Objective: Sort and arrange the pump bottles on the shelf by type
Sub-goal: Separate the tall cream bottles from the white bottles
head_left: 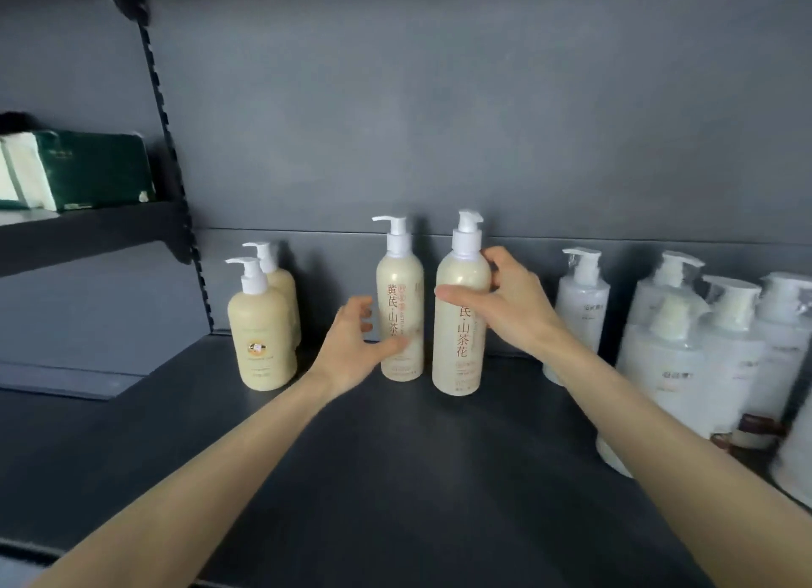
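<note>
Dark shelf (pixel 395 477), carrying all bottles upright. At its right end, a cluster of white pump bottles (pixel 685 354). On a higher shelf at left, a green pack (pixel 92 170). Centre, just apart: the right tall bottle (pixel 459 346) and the left tall bottle (pixel 400 297), both cream with red lettering. Left of these, two squat cream bottles (pixel 261 337), one behind the other. The right hand (pixel 514 306) grips the right tall bottle's upper body. The left hand (pixel 351 341) curls round the left tall bottle, thumb on its lower front.

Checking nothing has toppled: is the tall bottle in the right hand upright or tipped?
Upright. The tall bottle stands vertical with its white pump on top; the right hand grips its upper body.
</note>
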`<action>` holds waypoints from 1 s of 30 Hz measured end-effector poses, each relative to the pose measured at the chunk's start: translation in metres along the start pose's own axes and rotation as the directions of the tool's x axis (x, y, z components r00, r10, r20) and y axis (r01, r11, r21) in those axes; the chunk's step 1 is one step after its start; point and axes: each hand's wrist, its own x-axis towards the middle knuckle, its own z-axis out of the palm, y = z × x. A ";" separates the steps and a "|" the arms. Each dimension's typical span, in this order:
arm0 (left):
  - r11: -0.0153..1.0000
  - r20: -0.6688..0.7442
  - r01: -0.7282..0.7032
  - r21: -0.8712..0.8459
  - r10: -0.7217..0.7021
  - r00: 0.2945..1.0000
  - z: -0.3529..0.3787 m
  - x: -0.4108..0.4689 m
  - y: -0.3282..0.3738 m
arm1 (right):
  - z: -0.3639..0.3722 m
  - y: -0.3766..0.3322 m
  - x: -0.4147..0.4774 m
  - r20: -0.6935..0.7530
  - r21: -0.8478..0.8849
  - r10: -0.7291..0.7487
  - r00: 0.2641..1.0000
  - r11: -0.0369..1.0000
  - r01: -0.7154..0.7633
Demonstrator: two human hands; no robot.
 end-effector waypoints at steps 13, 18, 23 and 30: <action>0.993 0.249 -0.059 -0.100 0.082 0.965 0.005 0.032 -0.034 | 0.045 0.013 0.001 -0.126 -0.023 0.114 0.985 0.993 -0.118; 0.990 0.241 -0.060 -0.124 0.089 0.966 0.002 0.039 -0.041 | 0.054 0.009 0.003 -0.123 -0.041 0.128 0.984 0.990 -0.134; 0.990 0.227 -0.072 -0.120 0.098 0.969 0.004 0.037 -0.046 | 0.062 0.012 0.003 -0.146 -0.143 0.133 0.980 0.978 -0.153; 0.998 0.300 -0.038 -0.043 0.050 0.953 -0.002 0.033 -0.042 | 0.064 0.008 0.001 -0.113 -0.160 0.164 0.980 0.970 -0.181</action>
